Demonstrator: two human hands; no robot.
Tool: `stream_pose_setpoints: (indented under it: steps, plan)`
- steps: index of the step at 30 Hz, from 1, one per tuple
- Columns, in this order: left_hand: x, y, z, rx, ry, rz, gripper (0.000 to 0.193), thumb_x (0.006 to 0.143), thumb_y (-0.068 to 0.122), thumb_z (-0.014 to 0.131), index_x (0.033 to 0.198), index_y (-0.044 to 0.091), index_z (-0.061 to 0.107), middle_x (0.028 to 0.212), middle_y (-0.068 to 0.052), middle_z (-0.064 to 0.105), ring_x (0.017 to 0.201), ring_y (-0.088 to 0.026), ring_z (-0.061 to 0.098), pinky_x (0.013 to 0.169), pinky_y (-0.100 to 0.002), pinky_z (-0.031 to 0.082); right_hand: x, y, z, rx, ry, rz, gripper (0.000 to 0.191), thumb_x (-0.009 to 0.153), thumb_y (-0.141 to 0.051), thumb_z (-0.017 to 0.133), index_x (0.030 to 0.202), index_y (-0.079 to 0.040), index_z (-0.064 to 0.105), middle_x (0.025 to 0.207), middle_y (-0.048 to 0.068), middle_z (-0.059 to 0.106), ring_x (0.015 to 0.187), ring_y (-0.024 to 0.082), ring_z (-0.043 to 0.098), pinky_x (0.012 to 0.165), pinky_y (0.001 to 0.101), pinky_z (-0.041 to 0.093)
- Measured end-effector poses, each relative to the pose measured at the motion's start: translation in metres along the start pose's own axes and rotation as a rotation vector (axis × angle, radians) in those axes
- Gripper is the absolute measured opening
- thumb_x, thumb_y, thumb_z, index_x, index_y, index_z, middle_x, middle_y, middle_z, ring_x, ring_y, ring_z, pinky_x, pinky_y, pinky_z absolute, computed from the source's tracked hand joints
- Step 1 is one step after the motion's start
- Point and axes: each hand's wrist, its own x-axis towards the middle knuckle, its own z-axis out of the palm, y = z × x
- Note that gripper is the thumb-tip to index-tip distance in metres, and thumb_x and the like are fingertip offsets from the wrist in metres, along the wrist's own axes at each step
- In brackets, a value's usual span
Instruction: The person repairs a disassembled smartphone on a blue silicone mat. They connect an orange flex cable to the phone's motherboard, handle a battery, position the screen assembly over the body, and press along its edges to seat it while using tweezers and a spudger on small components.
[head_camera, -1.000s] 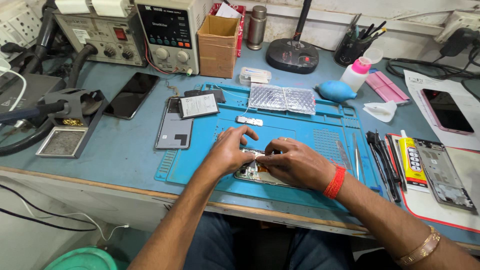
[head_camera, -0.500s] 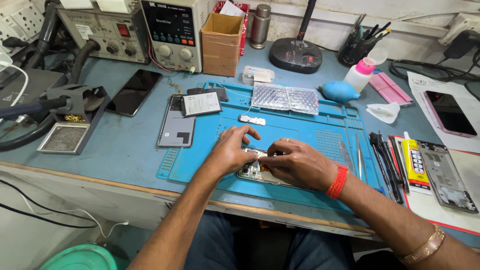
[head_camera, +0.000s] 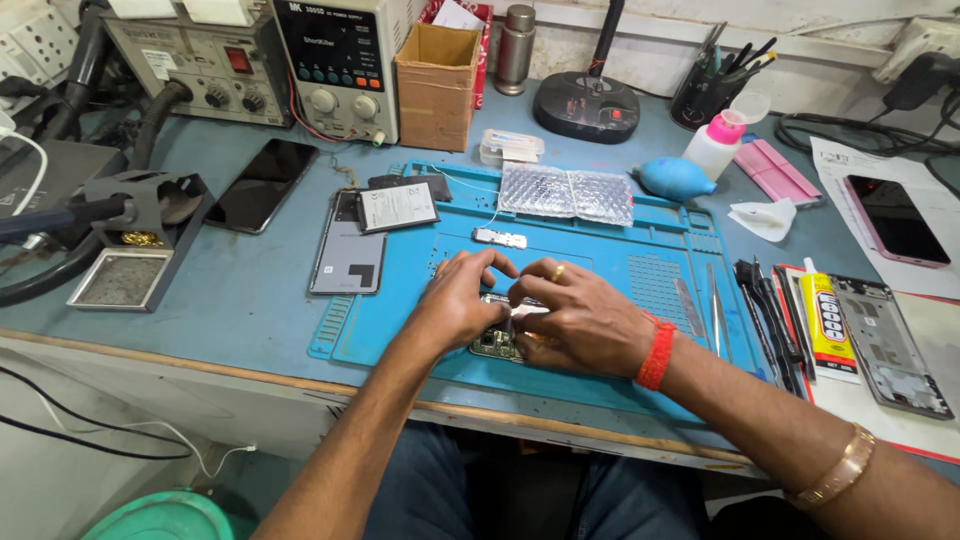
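view from the head camera, looking down on a repair desk (head_camera: 190, 300). the left hand (head_camera: 462, 300) and the right hand (head_camera: 580, 320) meet at the near middle of a blue work mat (head_camera: 640, 290), both bent over an opened phone (head_camera: 495, 342) that lies flat on the mat. the left hand's fingers are curled and pressed down on the phone's upper edge; the right hand, with a ring on one finger and a red band at the wrist, pinches a small pale part (head_camera: 527, 312) against the phone between thumb and forefinger. most of the phone is hidden under the two hands; only its lower left corner, with exposed circuitry, shows.

on the mat beyond the hands lie a small metal bracket (head_camera: 500, 238) and a sheet of bubble wrap (head_camera: 566, 192). at the mat's left edge rest a grey phone back cover (head_camera: 348, 258) and a flat battery (head_camera: 398, 206), the battery overlapping the cover's top. tweezers (head_camera: 716, 308) lie on the mat to the right. off the mat, a dark phone (head_camera: 262, 184) lies to the left, a tube of glue (head_camera: 828, 322) and a bare phone frame (head_camera: 888, 344) to the right, and a blue air blower (head_camera: 674, 178), a cardboard box (head_camera: 436, 84) and a bench power supply (head_camera: 334, 64) stand farther back.
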Motion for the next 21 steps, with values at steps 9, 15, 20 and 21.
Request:
stream_pose_setpoints:
  steps: [9, 15, 20, 21]
  plan:
    - [-0.002, 0.003, -0.005, -0.002, -0.031, -0.026, 0.046, 0.07, 0.02, 0.082, 0.114, 0.019, 0.069, 0.101, -0.007, 0.062, 0.104, -0.03, 0.059, 0.092, -0.042, 0.049, -0.004, 0.002, -0.005, 0.146, -0.018, 0.231, 0.03, 0.074, -0.017, 0.073, 0.102, -0.013, 0.083, 0.115, 0.009, 0.065, 0.105, 0.031, 0.054, 0.087, 0.0424, 0.05]
    - [-0.004, 0.005, -0.008, -0.033, -0.047, -0.051, 0.047, 0.07, 0.02, 0.082, 0.115, 0.019, 0.069, 0.101, -0.007, 0.062, 0.105, -0.029, 0.06, 0.093, -0.043, 0.05, -0.014, 0.002, 0.011, 0.229, -0.027, 0.424, 0.027, 0.079, -0.013, 0.07, 0.103, -0.015, 0.082, 0.115, 0.006, 0.068, 0.106, 0.028, 0.057, 0.095, 0.0423, 0.051]
    - [-0.003, 0.005, -0.007, -0.021, -0.043, -0.042, 0.048, 0.07, 0.02, 0.082, 0.115, 0.019, 0.069, 0.1, -0.008, 0.062, 0.105, -0.029, 0.06, 0.093, -0.043, 0.05, -0.016, -0.001, 0.013, 0.257, 0.022, 0.461, 0.031, 0.076, -0.011, 0.07, 0.104, -0.014, 0.082, 0.114, 0.008, 0.067, 0.108, 0.029, 0.058, 0.094, 0.0416, 0.051]
    - [-0.004, 0.005, -0.007, -0.014, -0.045, -0.042, 0.047, 0.07, 0.02, 0.082, 0.115, 0.019, 0.069, 0.1, -0.008, 0.062, 0.105, -0.029, 0.06, 0.094, -0.043, 0.049, -0.015, -0.003, 0.011, 0.246, 0.021, 0.453, 0.032, 0.075, -0.012, 0.071, 0.105, -0.014, 0.082, 0.114, 0.008, 0.066, 0.107, 0.029, 0.058, 0.092, 0.0419, 0.051]
